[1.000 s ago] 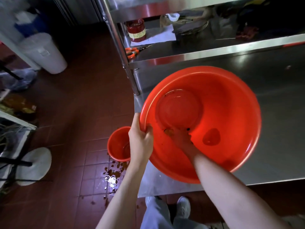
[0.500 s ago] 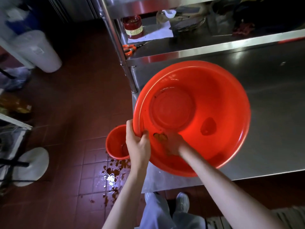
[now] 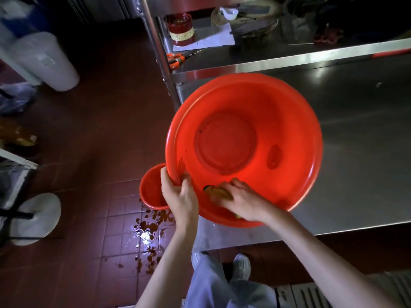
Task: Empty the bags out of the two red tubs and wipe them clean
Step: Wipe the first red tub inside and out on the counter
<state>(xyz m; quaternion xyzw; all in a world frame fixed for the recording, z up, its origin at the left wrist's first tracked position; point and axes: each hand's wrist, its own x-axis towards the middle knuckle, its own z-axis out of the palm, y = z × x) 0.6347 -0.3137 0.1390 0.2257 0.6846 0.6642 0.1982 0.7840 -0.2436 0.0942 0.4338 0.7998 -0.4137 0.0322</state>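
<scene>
Steel table (image 3: 355, 174), tilted smeared red tub (image 3: 289, 130)

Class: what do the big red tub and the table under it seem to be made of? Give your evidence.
Big red tub: probably plastic, glossy; light glows through its thin wall, and the rim looks moulded.
Table: likely stainless steel, brushed grey, with soft streaky reflections.

**One head-worn view, looking steeply down**

We have a single wide-angle camera on the person's head, facing forward and down. It sits close above the red tub (image 3: 244, 147) at frame centre, with the desk (image 3: 355, 174) at right and the floor (image 3: 89, 174) at left.
</scene>
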